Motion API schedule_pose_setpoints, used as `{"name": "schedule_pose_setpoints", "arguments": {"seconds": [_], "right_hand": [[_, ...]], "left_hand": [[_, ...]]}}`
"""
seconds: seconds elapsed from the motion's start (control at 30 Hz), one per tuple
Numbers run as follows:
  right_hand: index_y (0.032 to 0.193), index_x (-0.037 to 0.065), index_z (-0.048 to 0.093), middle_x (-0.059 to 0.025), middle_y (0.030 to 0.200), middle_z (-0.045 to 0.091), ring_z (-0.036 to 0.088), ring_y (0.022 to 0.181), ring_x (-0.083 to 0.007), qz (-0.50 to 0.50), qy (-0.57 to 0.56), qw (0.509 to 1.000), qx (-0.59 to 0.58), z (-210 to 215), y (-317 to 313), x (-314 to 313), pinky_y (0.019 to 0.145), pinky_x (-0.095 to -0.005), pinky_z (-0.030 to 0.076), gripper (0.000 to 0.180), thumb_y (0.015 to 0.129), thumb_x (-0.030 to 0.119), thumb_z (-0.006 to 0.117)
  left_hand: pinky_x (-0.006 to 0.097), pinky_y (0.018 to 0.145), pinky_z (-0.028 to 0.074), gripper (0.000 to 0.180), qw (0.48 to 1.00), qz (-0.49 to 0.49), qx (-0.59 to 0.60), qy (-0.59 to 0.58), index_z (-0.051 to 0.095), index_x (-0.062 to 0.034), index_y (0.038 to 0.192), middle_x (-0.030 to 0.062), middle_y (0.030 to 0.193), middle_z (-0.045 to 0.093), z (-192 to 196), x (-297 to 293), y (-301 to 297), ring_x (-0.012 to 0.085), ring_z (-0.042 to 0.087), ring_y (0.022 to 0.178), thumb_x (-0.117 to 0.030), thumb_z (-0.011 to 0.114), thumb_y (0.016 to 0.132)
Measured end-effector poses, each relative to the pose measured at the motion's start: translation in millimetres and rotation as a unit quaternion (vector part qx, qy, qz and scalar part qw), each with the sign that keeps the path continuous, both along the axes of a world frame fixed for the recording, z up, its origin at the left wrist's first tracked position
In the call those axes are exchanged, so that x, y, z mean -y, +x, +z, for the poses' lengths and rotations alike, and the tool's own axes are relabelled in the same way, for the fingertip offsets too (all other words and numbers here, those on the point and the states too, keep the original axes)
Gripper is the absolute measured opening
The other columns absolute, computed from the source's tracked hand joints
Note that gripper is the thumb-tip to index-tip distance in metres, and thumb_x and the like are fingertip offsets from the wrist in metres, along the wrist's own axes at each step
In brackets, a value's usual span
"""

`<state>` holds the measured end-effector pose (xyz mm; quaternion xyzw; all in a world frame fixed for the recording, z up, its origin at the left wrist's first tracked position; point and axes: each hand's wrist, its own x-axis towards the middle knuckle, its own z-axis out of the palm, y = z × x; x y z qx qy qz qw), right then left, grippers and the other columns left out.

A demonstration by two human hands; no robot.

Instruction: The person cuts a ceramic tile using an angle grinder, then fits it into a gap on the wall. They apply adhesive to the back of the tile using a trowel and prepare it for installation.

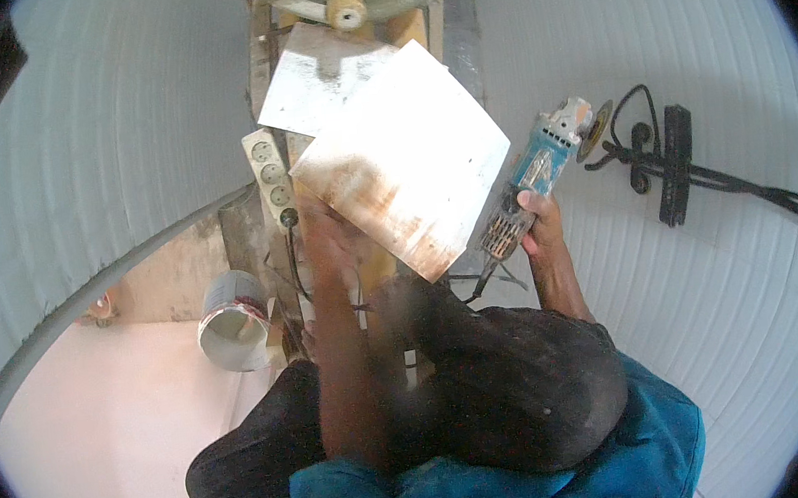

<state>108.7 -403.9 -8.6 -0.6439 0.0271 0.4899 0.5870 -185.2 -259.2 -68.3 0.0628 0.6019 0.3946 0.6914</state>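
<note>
In head view, found right hand [539,221] with fingers clamped round the blue grinder [537,165], right of a white, brown-stained tile [417,142]. Noted blurred left hand [333,238] at the tile's near-left edge, near a power strip [271,177]; cannot tell state of fingers.

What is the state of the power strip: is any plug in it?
One is in: a black plug sits at the lower end of the power strip.

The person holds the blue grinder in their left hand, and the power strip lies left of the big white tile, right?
Not quite: the head view shows the grinder in the right hand. The power strip does lie left of the tile.
</note>
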Motion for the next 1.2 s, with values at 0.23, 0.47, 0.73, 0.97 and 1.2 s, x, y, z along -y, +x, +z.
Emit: {"name": "schedule_pose_setpoints", "arguments": {"seconds": [0.23,0.47,0.73,0.97,1.2], "right_hand": [[0.127,0.001,0.051,-0.0086,0.107,0.059,0.063,0.098,-0.0236,0.034,0.063,0.993,-0.096,-12.3,-15.2,-22.5,0.086,-0.0392,0.054,0.066,0.069,0.012,0.079],[0.128,0.002,0.052,-0.0101,0.113,0.063,0.063,0.103,-0.025,0.389,-0.07,0.909,0.13,24.7,23.2,-44.9,0.093,-0.0396,0.05,0.074,0.064,0.02,0.085],[0.132,0.007,0.051,-0.0198,0.118,0.065,0.063,0.109,-0.0394,0.57,0.006,0.707,0.419,7.1,-19.1,-143.6,0.093,-0.0476,0.05,0.088,0.057,0.035,0.086],[0.133,0.01,0.052,-0.0186,0.116,0.066,0.064,0.108,-0.0365,0.571,0.003,0.645,0.507,-15.3,-56.5,-229.8,0.092,-0.0466,0.052,0.09,0.056,0.041,0.085],[0.126,0.009,0.056,-0.0193,0.117,0.066,0.063,0.11,-0.0379,0.565,0.002,0.618,0.547,-40.8,-53.9,-266.2,0.091,-0.0477,0.052,0.083,0.057,0.045,0.086]], "left_hand": [[0.037,0.08,0.056,0.049,0.997,0.046,-0.055,0.02,0.049,-0.0054,0.136,0.0127,0.119,0.062,9.1,50.3,35.1,0.0231,0.063,0.103,-0.03,0.064,0.096],[0.052,0.078,0.057,0.05,0.968,0.08,-0.233,0.053,0.048,-0.0026,0.136,0.0177,0.126,0.058,130.6,22.1,-36.1,0.0314,0.059,0.111,-0.033,0.061,0.098],[0.042,0.1,0.047,0.057,0.851,0.03,-0.498,0.164,0.047,0.0053,0.139,0.0198,0.13,0.059,289.1,10.8,-98.8,0.0307,0.06,0.114,-0.035,0.057,0.1],[0.04,0.104,0.047,0.062,0.866,0.084,-0.427,0.247,0.036,0.004,0.144,0.0199,0.137,0.052,344.0,12.1,-144.4,0.0258,0.054,0.124,-0.018,0.066,0.095],[0.043,0.104,0.047,0.067,0.904,0.062,-0.377,0.192,0.03,0.0046,0.148,0.0223,0.14,0.047,341.4,12.7,-156.7,0.0297,0.052,0.126,-0.027,0.061,0.098]]}}
